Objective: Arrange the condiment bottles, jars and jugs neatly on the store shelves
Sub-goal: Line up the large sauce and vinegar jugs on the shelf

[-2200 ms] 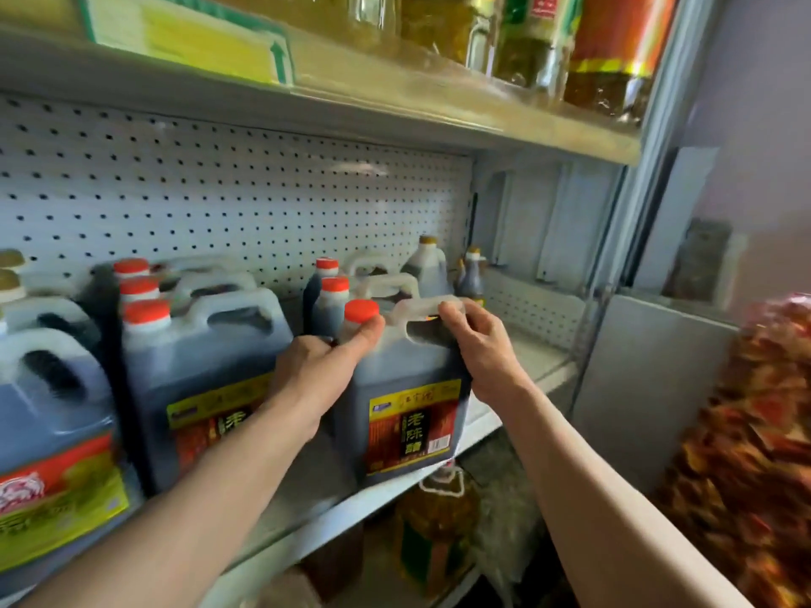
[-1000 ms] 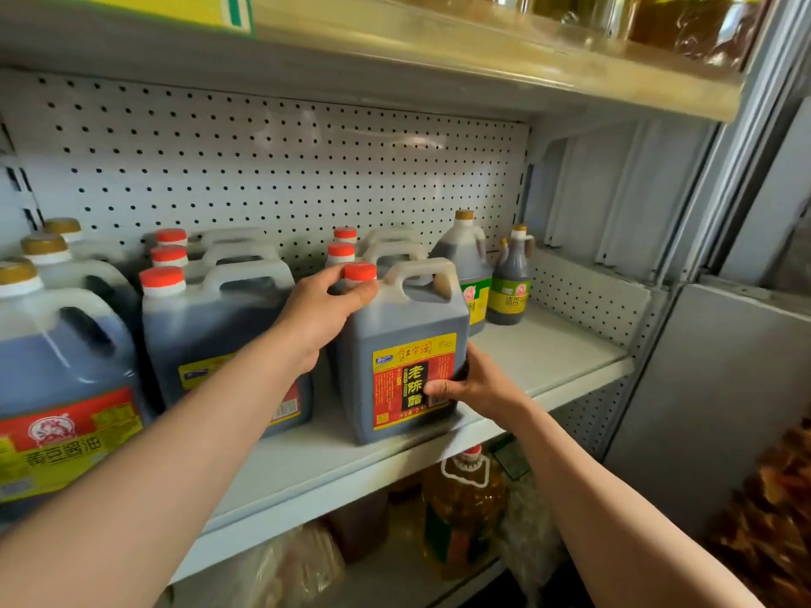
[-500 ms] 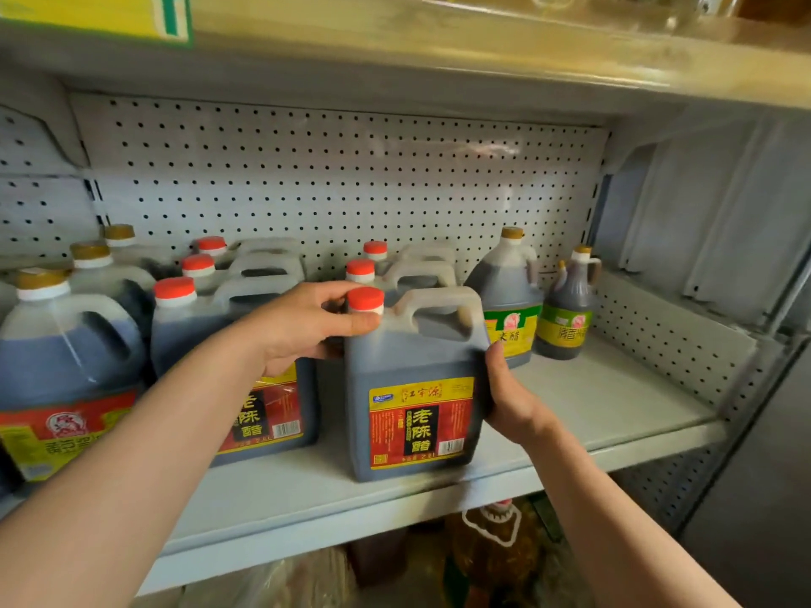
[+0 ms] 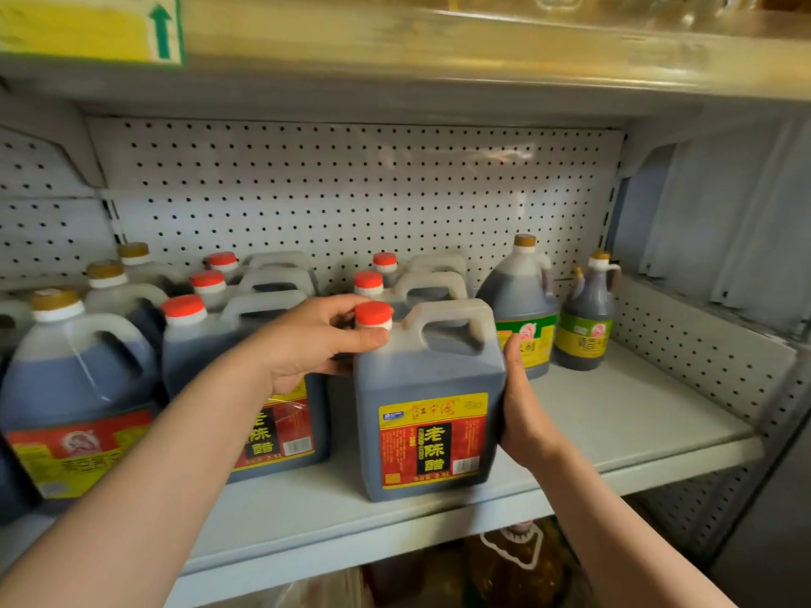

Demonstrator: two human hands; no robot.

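Note:
A dark vinegar jug (image 4: 428, 388) with a red cap and a red-and-yellow label stands upright at the front of the white shelf (image 4: 614, 432). My left hand (image 4: 313, 340) holds its neck just under the cap, thumb across the front. My right hand (image 4: 520, 403) grips its right side, fingers hidden behind it. Two more red-capped jugs (image 4: 408, 285) line up behind it. Another row of red-capped jugs (image 4: 206, 326) stands to the left.
Gold-capped soy sauce jugs (image 4: 74, 375) fill the far left. A large green-label jug (image 4: 524, 300) and a small green-label bottle (image 4: 588, 313) stand at the back right. Pegboard (image 4: 351, 186) backs the shelf; an upper shelf (image 4: 439, 41) hangs overhead. An oil bottle (image 4: 518, 563) sits below.
My right hand moved from the jug's handle down to its lower front, then round to its right side. The jug now faces front squarely. The view has shifted left and closer.

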